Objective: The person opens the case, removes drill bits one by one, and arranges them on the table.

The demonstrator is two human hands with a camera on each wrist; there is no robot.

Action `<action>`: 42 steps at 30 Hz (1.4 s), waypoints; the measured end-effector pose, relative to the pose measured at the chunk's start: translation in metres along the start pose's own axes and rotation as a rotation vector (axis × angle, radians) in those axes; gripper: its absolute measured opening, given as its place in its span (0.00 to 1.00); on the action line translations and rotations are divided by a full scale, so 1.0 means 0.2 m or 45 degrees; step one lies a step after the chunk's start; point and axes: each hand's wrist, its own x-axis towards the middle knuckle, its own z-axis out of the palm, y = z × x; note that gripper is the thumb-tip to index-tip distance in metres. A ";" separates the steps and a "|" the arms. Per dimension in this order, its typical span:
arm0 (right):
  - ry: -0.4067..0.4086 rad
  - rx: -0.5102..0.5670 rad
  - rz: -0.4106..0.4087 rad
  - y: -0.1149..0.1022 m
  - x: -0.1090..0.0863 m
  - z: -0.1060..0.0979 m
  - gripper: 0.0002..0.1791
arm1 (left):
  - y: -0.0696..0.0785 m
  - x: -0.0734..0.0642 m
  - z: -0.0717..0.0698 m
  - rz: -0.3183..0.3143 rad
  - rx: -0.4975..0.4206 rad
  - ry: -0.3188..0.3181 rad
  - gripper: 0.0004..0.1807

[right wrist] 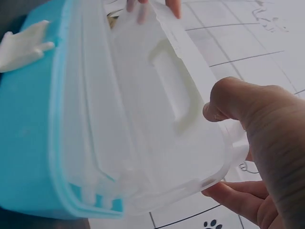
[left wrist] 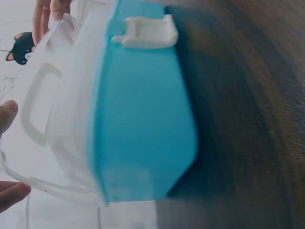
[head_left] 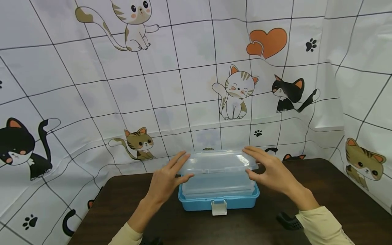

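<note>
A light-blue plastic storage box point(head_left: 202, 204) sits on the dark table, its white latch point(head_left: 219, 207) hanging down at the front. Its clear lid point(head_left: 220, 162) is raised and tilted back, with a pale handle point(left wrist: 35, 105) on it. Inside the box shows a translucent tray point(head_left: 217, 186). My left hand point(head_left: 166, 178) holds the lid's left edge, thumb at the front side and fingers along the top corner. At the right edge, my right hand point(head_left: 274, 170) grips the lid between thumb point(right wrist: 226, 100) and fingers point(right wrist: 238, 198).
The dark brown table point(head_left: 128, 190) has rounded back corners. A white cloth with cat pictures and grid lines point(head_left: 190, 85) hangs behind and at the sides. A black object point(head_left: 288, 221) lies by the right sleeve.
</note>
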 end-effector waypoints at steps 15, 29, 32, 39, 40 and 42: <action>0.008 0.344 0.158 -0.21 0.06 -0.19 0.26 | 0.00 0.07 -0.20 -0.008 -0.091 0.115 0.26; -0.098 0.652 0.457 -0.03 0.04 -0.19 0.20 | -0.12 0.10 -0.31 -0.495 -0.556 -0.314 0.26; -0.138 0.761 0.510 0.01 0.01 -0.18 0.20 | -0.20 0.05 -0.30 -0.650 -0.842 -0.442 0.27; -0.189 0.975 0.498 0.03 -0.02 -0.12 0.23 | -0.27 -0.09 -0.24 -0.649 -1.294 -0.544 0.31; -0.202 1.006 0.501 0.03 -0.02 -0.11 0.24 | -0.28 -0.10 -0.23 -0.641 -1.354 -0.532 0.32; -0.226 1.085 0.505 0.04 -0.02 -0.11 0.26 | -0.28 -0.11 -0.21 -0.637 -1.454 -0.504 0.32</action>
